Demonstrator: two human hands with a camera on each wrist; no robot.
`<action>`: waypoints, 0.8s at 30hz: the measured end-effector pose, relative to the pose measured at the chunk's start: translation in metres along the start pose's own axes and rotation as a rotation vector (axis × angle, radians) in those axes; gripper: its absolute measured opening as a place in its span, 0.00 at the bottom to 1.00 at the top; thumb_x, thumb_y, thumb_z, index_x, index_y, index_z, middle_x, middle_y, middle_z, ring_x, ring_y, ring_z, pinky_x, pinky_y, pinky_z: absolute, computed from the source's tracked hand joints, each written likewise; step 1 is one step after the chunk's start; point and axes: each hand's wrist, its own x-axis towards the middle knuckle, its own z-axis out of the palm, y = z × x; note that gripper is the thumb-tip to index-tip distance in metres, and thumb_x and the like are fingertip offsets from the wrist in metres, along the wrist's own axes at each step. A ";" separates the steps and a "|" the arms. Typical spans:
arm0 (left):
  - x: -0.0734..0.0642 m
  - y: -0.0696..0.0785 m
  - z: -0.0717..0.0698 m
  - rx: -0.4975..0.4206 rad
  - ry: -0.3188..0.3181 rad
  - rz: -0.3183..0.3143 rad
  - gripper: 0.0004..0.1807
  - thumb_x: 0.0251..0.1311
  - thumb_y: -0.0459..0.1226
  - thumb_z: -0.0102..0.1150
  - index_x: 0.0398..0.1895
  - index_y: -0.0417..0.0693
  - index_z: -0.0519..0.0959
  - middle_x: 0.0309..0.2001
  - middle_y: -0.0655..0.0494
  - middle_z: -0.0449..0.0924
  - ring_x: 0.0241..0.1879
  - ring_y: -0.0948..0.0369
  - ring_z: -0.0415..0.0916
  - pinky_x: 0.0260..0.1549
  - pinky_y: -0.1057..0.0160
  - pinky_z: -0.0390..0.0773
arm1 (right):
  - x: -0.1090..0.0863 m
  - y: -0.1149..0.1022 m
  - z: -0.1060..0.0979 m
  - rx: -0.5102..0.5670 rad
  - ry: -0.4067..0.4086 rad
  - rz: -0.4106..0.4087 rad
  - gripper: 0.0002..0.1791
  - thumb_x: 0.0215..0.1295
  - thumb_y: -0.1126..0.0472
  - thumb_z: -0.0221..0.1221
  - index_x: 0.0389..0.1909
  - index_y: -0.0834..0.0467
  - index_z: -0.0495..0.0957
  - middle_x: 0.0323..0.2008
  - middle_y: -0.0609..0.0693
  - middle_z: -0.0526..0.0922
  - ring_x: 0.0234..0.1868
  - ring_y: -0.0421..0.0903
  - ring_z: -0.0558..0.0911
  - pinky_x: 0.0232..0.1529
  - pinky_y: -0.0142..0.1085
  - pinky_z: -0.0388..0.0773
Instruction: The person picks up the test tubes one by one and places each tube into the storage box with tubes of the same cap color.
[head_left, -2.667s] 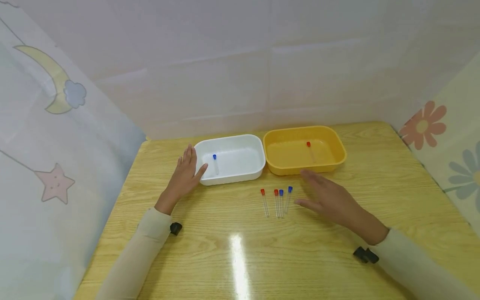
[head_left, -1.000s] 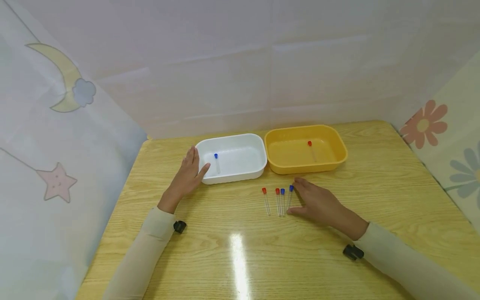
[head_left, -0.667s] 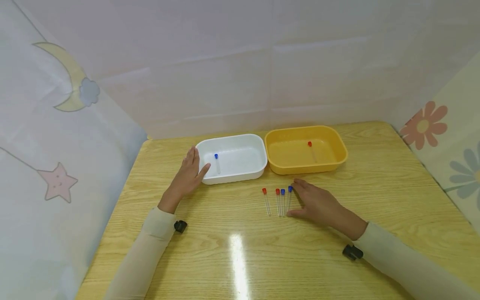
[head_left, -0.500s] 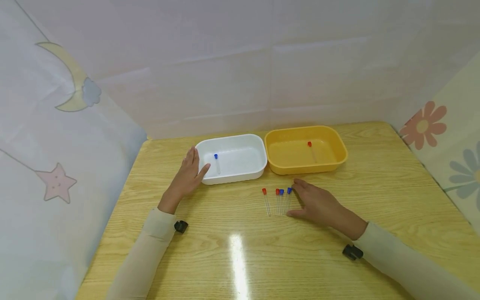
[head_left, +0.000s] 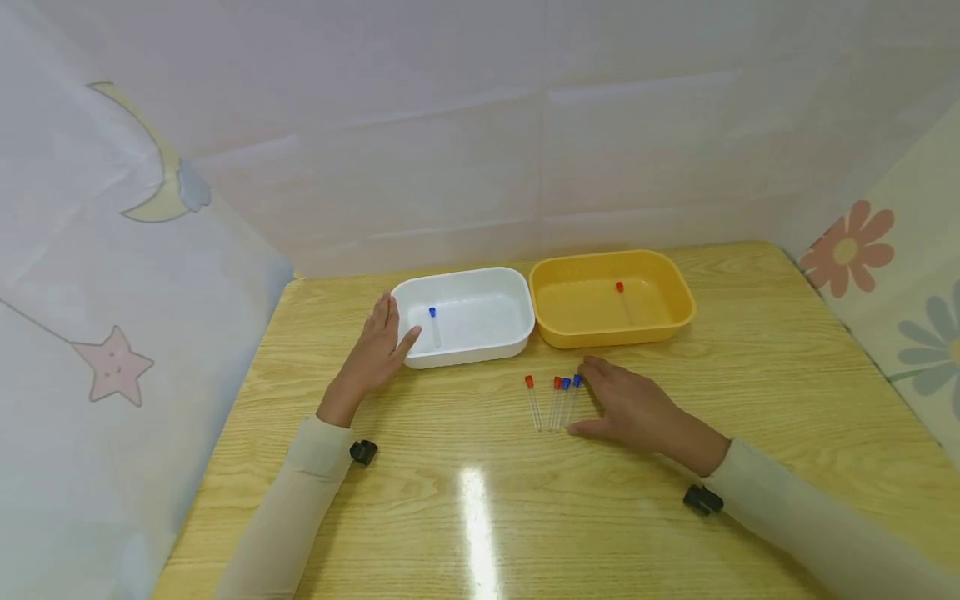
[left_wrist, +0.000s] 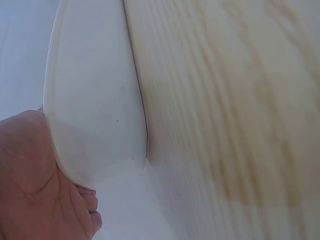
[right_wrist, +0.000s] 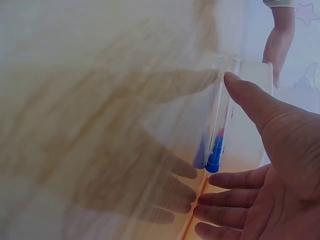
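In the head view, my left hand rests at the left end of the white tray, fingers straight along its outside and thumb over the front rim. A blue-capped tube lies inside. On the table, two red-capped and two blue-capped clear tubes lie side by side; the leftmost red-capped tube is a little apart. My right hand spans the rightmost blue-capped tube, thumb by its clear end and fingers by its cap. The right wrist view shows those fingers extended, close to the blue cap.
A yellow tray stands against the white tray's right side, with a red-capped tube in it. Both trays sit near the back of the wooden table. Printed cloth hangs behind and at both sides.
My right hand came left and down to the rightmost tube, then shifted slightly left. That blue-capped tube slid left, closer to the other tubes. The left hand has stayed at the white tray.
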 end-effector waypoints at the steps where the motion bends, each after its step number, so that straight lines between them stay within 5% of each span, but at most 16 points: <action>1: 0.000 0.000 0.000 0.003 -0.001 -0.001 0.47 0.80 0.58 0.30 0.78 0.32 0.28 0.80 0.42 0.18 0.79 0.47 0.20 0.75 0.42 0.34 | 0.001 -0.001 0.000 -0.005 0.000 0.000 0.55 0.56 0.30 0.67 0.68 0.71 0.67 0.69 0.71 0.67 0.66 0.66 0.73 0.59 0.58 0.75; 24: 0.000 -0.001 0.000 -0.015 -0.017 -0.006 0.47 0.79 0.61 0.27 0.79 0.35 0.27 0.79 0.45 0.16 0.79 0.53 0.17 0.76 0.45 0.31 | 0.002 -0.007 0.001 -0.021 0.020 -0.030 0.53 0.57 0.34 0.69 0.65 0.75 0.68 0.66 0.73 0.69 0.63 0.70 0.74 0.60 0.60 0.73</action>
